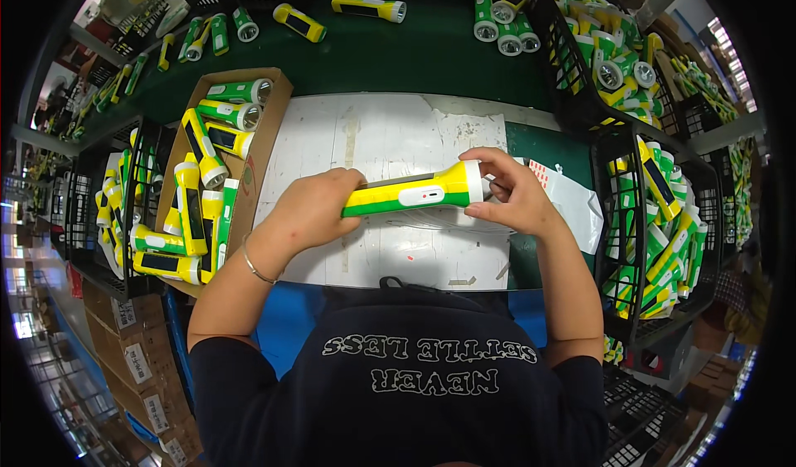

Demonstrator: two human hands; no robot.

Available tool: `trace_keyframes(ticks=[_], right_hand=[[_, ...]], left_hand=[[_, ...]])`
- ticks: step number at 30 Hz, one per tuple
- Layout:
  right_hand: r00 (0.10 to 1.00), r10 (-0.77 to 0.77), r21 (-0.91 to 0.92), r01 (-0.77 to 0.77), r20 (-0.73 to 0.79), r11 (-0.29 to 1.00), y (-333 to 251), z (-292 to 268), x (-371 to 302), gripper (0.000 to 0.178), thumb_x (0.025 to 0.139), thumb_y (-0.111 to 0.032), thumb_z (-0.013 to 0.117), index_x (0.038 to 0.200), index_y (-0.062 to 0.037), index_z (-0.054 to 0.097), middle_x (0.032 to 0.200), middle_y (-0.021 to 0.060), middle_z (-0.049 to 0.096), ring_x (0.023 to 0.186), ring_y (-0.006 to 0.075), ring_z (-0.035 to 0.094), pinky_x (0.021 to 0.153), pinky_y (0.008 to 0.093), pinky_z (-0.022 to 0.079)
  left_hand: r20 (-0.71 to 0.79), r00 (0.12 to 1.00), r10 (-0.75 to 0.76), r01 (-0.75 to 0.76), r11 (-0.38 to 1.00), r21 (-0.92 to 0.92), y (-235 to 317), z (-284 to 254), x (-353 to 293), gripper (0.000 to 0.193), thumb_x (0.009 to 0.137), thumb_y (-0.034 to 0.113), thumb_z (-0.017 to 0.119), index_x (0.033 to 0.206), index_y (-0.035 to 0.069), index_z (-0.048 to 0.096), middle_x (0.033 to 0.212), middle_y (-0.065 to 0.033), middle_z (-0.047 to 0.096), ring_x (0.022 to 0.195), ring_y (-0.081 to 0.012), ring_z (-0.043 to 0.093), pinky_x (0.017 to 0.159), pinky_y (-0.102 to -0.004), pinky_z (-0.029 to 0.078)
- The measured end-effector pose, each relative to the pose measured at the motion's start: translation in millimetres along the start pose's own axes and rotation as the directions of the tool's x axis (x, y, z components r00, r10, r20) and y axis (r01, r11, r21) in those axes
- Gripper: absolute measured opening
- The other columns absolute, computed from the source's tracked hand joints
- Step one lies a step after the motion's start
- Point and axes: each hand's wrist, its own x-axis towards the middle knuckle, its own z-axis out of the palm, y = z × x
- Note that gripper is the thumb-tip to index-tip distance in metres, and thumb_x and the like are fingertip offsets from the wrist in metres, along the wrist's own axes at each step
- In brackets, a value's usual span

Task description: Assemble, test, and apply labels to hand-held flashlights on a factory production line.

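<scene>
A yellow and green flashlight (414, 193) lies level between my hands above the white work surface (398, 123). Around its tail end my left hand (322, 206) is wrapped. My right hand (518, 195) grips the white-rimmed head, thumb below and fingers above, partly hiding the lens. A white oval switch panel with a small red dot faces me on the body. Just right of my right hand lie a white sheet or bag (574, 206) and a sheet of small red stickers (541, 175).
An open cardboard box (274, 106) of flashlights stands to the left, beside a black crate (79, 210) of more. At right are two more black crates, a near one (634, 293) and a far one (572, 73), both full. Several flashlights (369, 9) lie along the green table's far side.
</scene>
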Motion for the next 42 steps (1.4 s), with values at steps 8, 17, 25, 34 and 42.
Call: trace_keyframes(ticks=[8,17,25,34,42], right_hand=[[1.0,-0.012,0.21,0.009,0.011,0.978,12,33,17,0.06,0.068,-0.006,0.074,0.122,-0.0103,0.05,0.09,-0.0016,0.057,0.057,-0.0018,0.031,0.05,0.0142,0.027],[0.988,-0.112,-0.643,0.02,-0.103,0.766,53,103,31,0.021,0.082,-0.028,0.06,0.086,-0.0075,0.061,0.085,0.009,0.058,0.072,0.0288,0.06,0.063,0.0394,0.049],[0.982,0.03,0.206,0.009,-0.186,0.979,37,67,35,0.017,0.084,-0.013,0.063,0.089,0.0022,0.059,0.078,0.0034,0.063,0.071,0.0058,0.055,0.063,0.0204,0.044],[0.982,0.121,0.305,-0.071,-0.148,0.95,42,56,30,0.017,0.083,-0.014,0.065,0.087,0.0013,0.06,0.077,0.0037,0.063,0.071,0.0063,0.056,0.065,0.019,0.044],[0.98,0.157,0.351,-0.106,-0.119,0.93,46,58,35,0.016,0.082,-0.013,0.066,0.083,0.002,0.061,0.075,0.0046,0.064,0.068,0.0061,0.056,0.061,0.0186,0.044]], left_hand=[[0.146,0.988,0.042,0.021,0.915,-0.404,9,8,17,0.044,0.075,0.023,0.068,0.109,0.001,0.05,0.095,-0.0177,0.06,0.086,-0.029,0.06,0.074,-0.0352,0.047],[0.058,0.96,-0.275,0.223,0.618,-0.754,-2,48,23,0.064,0.075,0.023,0.069,0.124,-0.003,0.037,0.106,-0.0181,0.056,0.097,-0.024,0.057,0.084,-0.0323,0.045],[-0.078,0.968,-0.239,0.115,0.697,-0.708,4,58,27,0.061,0.075,0.021,0.069,0.123,-0.001,0.038,0.104,-0.0153,0.055,0.094,-0.0216,0.055,0.082,-0.0314,0.045],[-0.173,0.968,-0.179,0.045,0.809,-0.586,19,62,32,0.059,0.074,0.017,0.068,0.123,0.001,0.039,0.105,-0.0165,0.054,0.094,-0.025,0.057,0.082,-0.0333,0.045],[-0.274,0.941,-0.198,0.099,0.936,-0.337,23,64,28,0.057,0.073,0.014,0.067,0.122,0.004,0.04,0.105,-0.0178,0.05,0.092,-0.0361,0.055,0.079,-0.0382,0.047]])
